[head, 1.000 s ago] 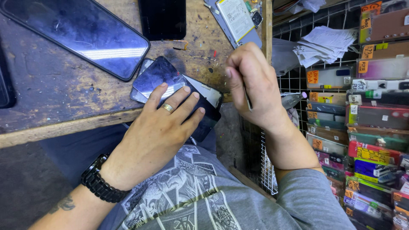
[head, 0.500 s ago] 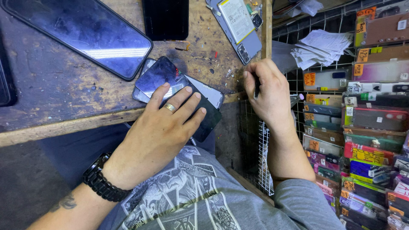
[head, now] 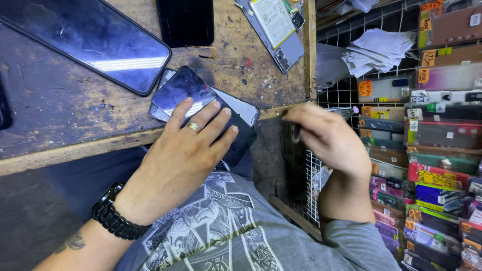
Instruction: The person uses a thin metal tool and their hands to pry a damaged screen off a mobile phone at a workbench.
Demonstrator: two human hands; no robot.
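Head view, looking down on a worn wooden bench [head: 60, 125] and the person's lap. The left hand [head: 186, 150] lies flat, fingers spread and unclenched, pressing on a dark phone [head: 201, 100] that rests at the bench's near edge, close to its right corner; the phone's lower end projects past that edge and is partly hidden under the palm. A second, lighter-edged flat piece [head: 243, 108] shows beneath and just beside the dark phone, touching it. A ring sits on one finger of the left hand, and a black wristwatch [head: 113, 213] circles the wrist. The right hand [head: 326, 138] is off the bench, just beyond its right edge and below the corner, blurred by motion; its fingers are curled around a small dark object [head: 295, 131] that is too blurred to identify. Toward the far left of the bench lies a large dark tablet-like screen [head: 80, 40], well apart from the left hand; a black rectangular panel [head: 186, 20] lies at the far edge, and an opened phone with its battery exposed [head: 273, 25] lies near the far right corner. To the right of the bench, a wire rack [head: 432, 125] holds rows of coloured phone cases, with a stack of white papers [head: 381, 47] above them.
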